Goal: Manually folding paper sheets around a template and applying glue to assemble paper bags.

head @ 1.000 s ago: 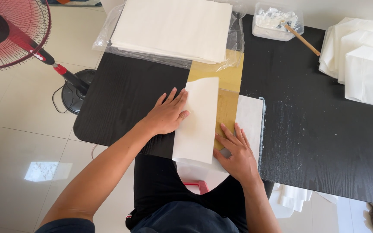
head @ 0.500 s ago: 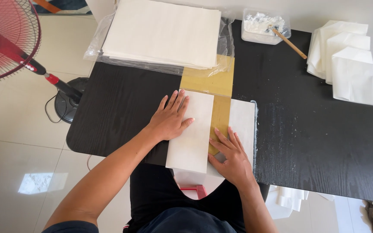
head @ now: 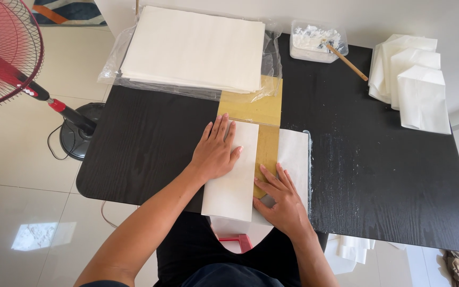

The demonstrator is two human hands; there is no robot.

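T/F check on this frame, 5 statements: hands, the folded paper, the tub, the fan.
1. The left hand lies flat on the folded white sheet. True.
2. The right hand holds the wooden stick. False: the stick rests in the clear plastic tub at the table's far edge; the right hand presses on paper near the yellow board.
3. The stack of white sheets lies on clear plastic wrap. True.
4. The red fan stands on the black table. False: it stands on the tiled floor to the left.
5. The folded paper bags lie at the far right of the table. True.
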